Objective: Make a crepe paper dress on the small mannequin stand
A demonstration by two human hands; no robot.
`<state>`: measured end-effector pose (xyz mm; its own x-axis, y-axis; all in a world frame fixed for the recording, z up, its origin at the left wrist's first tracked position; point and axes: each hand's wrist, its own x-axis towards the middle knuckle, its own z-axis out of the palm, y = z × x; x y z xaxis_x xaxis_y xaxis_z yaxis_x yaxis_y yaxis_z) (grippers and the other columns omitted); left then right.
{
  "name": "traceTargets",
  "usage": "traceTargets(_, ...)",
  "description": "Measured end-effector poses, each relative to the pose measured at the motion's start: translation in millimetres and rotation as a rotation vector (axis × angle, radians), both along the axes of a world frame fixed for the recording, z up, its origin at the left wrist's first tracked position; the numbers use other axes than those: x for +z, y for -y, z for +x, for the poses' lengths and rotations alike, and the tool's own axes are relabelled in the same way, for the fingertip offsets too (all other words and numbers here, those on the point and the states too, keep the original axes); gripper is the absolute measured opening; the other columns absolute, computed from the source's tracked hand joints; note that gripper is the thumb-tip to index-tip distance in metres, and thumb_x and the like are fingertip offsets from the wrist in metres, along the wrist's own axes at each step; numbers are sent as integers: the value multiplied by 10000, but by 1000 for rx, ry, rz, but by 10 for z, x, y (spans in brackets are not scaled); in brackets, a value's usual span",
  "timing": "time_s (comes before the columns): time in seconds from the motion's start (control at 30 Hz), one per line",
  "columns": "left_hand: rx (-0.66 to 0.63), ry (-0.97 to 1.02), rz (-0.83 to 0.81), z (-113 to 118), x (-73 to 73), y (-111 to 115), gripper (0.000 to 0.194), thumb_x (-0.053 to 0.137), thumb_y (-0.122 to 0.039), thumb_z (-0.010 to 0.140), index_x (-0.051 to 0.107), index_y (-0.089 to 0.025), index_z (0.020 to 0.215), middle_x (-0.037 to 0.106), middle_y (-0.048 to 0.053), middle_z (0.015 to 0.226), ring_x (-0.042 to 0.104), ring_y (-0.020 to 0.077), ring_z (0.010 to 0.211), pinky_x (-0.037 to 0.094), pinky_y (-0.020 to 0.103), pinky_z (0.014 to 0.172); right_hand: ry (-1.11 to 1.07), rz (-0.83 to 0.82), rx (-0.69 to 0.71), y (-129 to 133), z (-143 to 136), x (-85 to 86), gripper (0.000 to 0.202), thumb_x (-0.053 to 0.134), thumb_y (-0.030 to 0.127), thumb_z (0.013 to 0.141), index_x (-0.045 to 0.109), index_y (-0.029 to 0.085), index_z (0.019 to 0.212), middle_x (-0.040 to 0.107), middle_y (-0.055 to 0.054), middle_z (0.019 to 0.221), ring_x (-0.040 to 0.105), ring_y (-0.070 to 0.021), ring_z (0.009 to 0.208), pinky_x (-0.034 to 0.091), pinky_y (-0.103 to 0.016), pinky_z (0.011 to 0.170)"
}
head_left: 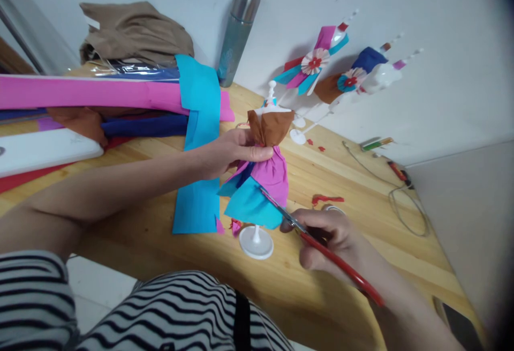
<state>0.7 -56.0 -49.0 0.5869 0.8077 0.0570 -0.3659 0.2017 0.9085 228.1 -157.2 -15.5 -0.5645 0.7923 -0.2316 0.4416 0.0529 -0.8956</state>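
A small white mannequin (pixel 272 94) on a round white base (pixel 256 243) stands near the table's front edge. It wears a brown paper top (pixel 277 126) and a layered skirt with a pink panel (pixel 273 172), a turquoise panel (pixel 252 204) and some dark blue behind. My left hand (pixel 236 150) is closed around its waist from the left, the thumb across the front; the other fingers are partly hidden. My right hand (pixel 337 233) grips red-handled scissors (pixel 345 268), their blades lying over the turquoise panel beside the pink one. Whether the blades cut into the paper, I cannot tell.
Turquoise paper (pixel 201 180) and pink paper (pixel 132 94) lie on the left, near a white device (pixel 48 150). A steel flask (pixel 239 35) and decorated mannequins (pixel 317 65) stand behind. Cable (pixel 417 222), red scraps (pixel 327 199) and a phone (pixel 458 324) are on the right.
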Motion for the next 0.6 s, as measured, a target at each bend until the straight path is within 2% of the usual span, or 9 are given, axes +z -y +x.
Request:
traceTargets(0.07, -8, 4, -4, -6, -3, -3, 187, 747, -254, 758, 644, -156, 880, 594, 2, 795, 593, 167, 815, 469, 340, 824, 35, 25, 60, -20, 6, 34, 565, 637, 739, 742, 692, 184, 826, 244, 81, 547, 154, -73, 494, 157, -256, 445)
traceTargets(0.17, -40, 55, -8, -29, -8, -40, 199, 763, -243, 736, 651, -161, 879, 613, -1, 803, 596, 148, 784, 481, 308, 786, 143, 106, 204, -26, 0, 112, 522, 665, 699, 755, 706, 182, 812, 416, 43, 591, 309, -88, 524, 236, -246, 472)
traceTargets(0.23, -83, 92, -31, -62, -11, -93, 263, 806, -250, 689, 656, -157, 884, 617, 0, 803, 594, 137, 756, 478, 289, 754, 238, 172, 296, -6, -12, 146, 425, 718, 605, 772, 727, 188, 849, 525, 12, 631, 413, -107, 554, 286, -249, 502)
traceTargets(0.33, -156, 107, -84, -134, -19, -201, 391, 874, -318, 604, 669, -140, 884, 643, 27, 803, 610, 165, 757, 476, 310, 743, 376, 272, 348, 43, -16, 120, 250, 723, 387, 826, 741, 216, 1007, 641, -32, 718, 516, -133, 580, 339, -260, 534)
traceTargets(0.4, -178, 114, -100, -181, -24, -269, 445, 892, -369, 574, 684, -125, 882, 672, 54, 830, 631, 197, 798, 483, 338, 778, 437, 312, 363, 72, 3, 68, 256, 690, 289, 842, 726, 234, 1089, 677, -48, 772, 560, -145, 607, 370, -265, 556)
traceTargets(0.47, -153, 135, -105, -214, -25, -315, 456, 894, -382, 570, 692, -121, 886, 689, 61, 841, 638, 203, 816, 484, 349, 810, 421, 300, 352, 92, 38, 22, 253, 696, 307, 834, 722, 237, 1075, 682, -47, 783, 565, -144, 592, 388, -261, 544)
traceTargets(0.53, -121, 152, -110, -228, -22, -332, 412, 880, -358, 591, 686, -122, 867, 693, 59, 823, 637, 198, 814, 480, 355, 833, 322, 257, 298, 105, 78, 4, 266, 713, 395, 814, 716, 236, 1027, 685, -53, 810, 575, -152, 595, 420, -260, 527)
traceTargets(0.6, -112, 162, -114, -226, -14, -322, 360, 857, -330, 618, 671, -121, 846, 694, 61, 820, 637, 198, 815, 475, 366, 850, 221, 224, 213, 111, 107, 6, 349, 704, 483, 794, 698, 245, 1048, 698, -73, 897, 622, -189, 687, 491, -288, 586)
